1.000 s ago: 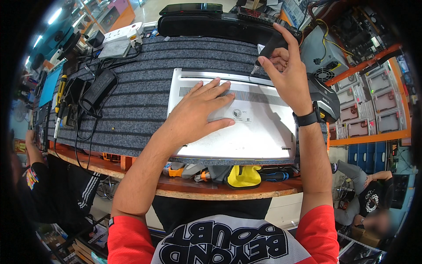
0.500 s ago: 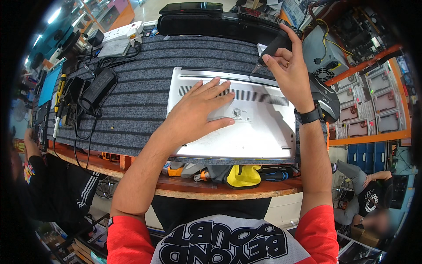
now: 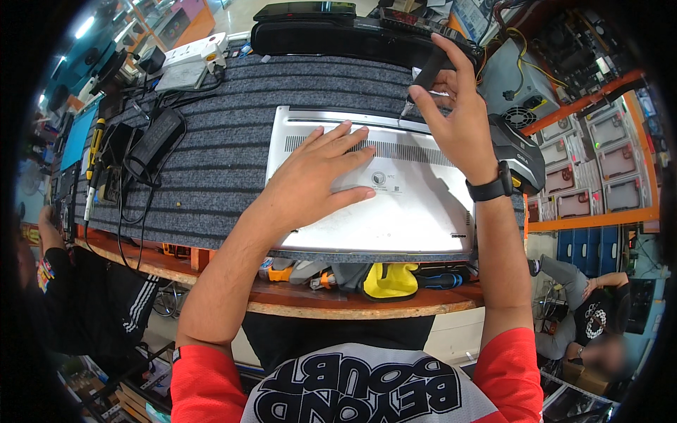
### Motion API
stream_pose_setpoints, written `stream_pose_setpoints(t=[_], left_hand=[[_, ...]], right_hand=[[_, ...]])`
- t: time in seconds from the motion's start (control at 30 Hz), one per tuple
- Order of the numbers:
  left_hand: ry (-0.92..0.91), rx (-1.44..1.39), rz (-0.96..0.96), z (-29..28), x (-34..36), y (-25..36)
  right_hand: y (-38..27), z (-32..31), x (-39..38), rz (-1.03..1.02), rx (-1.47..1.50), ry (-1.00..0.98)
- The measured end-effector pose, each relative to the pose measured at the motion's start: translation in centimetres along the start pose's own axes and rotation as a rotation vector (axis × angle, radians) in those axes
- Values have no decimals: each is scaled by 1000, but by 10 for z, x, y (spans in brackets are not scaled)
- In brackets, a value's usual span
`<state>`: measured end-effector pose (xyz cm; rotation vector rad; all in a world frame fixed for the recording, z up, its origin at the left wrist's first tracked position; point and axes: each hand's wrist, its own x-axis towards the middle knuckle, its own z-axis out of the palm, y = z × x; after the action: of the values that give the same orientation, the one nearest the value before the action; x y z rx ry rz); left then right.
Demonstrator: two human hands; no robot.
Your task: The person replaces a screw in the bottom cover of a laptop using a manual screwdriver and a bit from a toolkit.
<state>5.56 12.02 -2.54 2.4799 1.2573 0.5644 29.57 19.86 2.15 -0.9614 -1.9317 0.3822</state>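
The silver laptop (image 3: 416, 204) lies underside up at the centre of the frame, its near edge just beside the front edge of the striped grey mat (image 3: 218, 169). A broad stretch of mat separates its left edge from a black power adapter (image 3: 156, 137); a narrower strip runs between its far edge and a long black bar (image 3: 317, 39) at the top. On the right, room is tighter: a black-and-grey case (image 3: 518, 156) sits just beside the laptop.

The left hand (image 3: 321, 166) rests on the laptop, palm down, fingers spread apart. The right hand (image 3: 458, 106) has its thumb and fingers closed around a dark screwdriver (image 3: 429, 74), tilted with its tip at the laptop's far edge; whether it touches cannot be told.

Counted: one laptop, one screwdriver, one adapter, one slim yellow-and-black tool (image 3: 96, 144) at left, one white power strip (image 3: 197, 49) upper left, and one yellow item (image 3: 391, 280) on the wooden shelf (image 3: 338, 309) below.
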Motion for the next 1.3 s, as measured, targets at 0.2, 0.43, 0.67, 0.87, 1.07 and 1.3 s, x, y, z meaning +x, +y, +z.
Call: stream_pose_setpoints(t=[0.2,0.43,0.67,0.87,1.07,1.3], left_hand=[[20,-26,1,-1,0,1],[33,-30,0,-1,-1,-1],[51,-23,11,3,-1,-2],[52,-6,14,5,-1,-3],[54,9,19,4,-2,-3],[38,6,-2,6,-1,-3]], right_hand=[[-10,-36,34,56,-29,-288],[-31,-48,100,41,-515,-779],[-27,-36,105,-119,-849,-779],[-38,-46,106,-94,-591,-914],[-45,-55,108,4,-597,-891],[-36,-54,99,47,-601,-891]])
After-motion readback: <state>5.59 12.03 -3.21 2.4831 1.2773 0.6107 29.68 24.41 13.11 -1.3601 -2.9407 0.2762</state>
